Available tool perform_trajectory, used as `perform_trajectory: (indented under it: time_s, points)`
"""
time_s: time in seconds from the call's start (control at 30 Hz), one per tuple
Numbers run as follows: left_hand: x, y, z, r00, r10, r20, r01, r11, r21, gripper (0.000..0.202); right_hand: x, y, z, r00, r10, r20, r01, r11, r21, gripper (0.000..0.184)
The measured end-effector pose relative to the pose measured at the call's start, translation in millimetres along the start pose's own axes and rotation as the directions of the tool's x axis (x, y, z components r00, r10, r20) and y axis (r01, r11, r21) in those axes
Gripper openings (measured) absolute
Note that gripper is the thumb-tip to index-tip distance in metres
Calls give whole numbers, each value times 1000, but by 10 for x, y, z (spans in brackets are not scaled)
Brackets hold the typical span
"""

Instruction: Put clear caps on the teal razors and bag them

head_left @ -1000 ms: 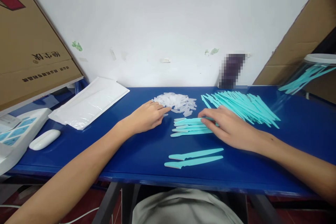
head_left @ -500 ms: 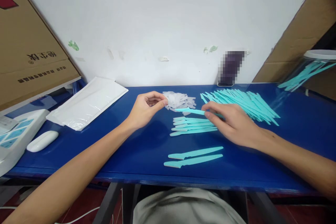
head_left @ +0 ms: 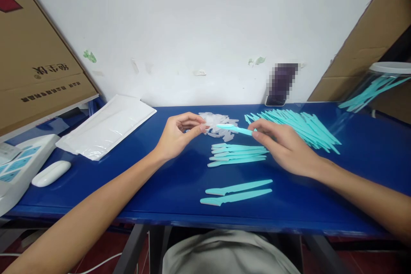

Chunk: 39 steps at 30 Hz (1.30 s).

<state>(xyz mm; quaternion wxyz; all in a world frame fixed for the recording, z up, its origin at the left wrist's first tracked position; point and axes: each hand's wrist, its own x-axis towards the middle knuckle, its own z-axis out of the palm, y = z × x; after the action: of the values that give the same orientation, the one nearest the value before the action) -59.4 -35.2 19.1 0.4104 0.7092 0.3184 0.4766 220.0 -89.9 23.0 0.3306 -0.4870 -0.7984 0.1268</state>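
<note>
A razor (head_left: 236, 129), pinched in the right hand (head_left: 284, 145), points left toward the left hand (head_left: 178, 135); I cannot tell whether that grips anything.

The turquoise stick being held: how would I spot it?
On the blue table, find the turquoise pile. In front, the right hand holds the turquoise stick, tip toward the left hand. Unlike the sticks lying nearby, this one is held.

This seems to be a simple handwork corner; whether it is in a home or a small workshop, I cannot tell. On the blue table (head_left: 154, 197) lie many similar turquoise tools (head_left: 295, 126). Behind it is a worn white wall (head_left: 192, 17); at its left, a printed cardboard box (head_left: 38, 43).
</note>
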Motion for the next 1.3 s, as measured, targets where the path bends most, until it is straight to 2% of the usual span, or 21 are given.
perform_trajectory:
  time_s: [0.27, 0.77, 1.13, 1.3]
  points:
    - [-2, -1, 9, 996, 71, -48, -64, 989, 131, 25, 21, 23, -4, 999, 54, 10, -54, 992, 116, 24]
    - [-12, 8, 18, 996, 91, -25, -87, 988, 124, 21, 13, 41, -22, 1000, 14, 14, -15, 995, 96, 24]
    - [-34, 11, 4, 989, 132, 61, -141, 973, 185, 19, 9, 32, -58, 1000, -5, 12, 4, 997, 77, 25]
    - [-61, -28, 75, 983, 121, 141, -153, 957, 247, 17, -6, -1, 30, 998, -42, 56, 41, 999, 29, 25]
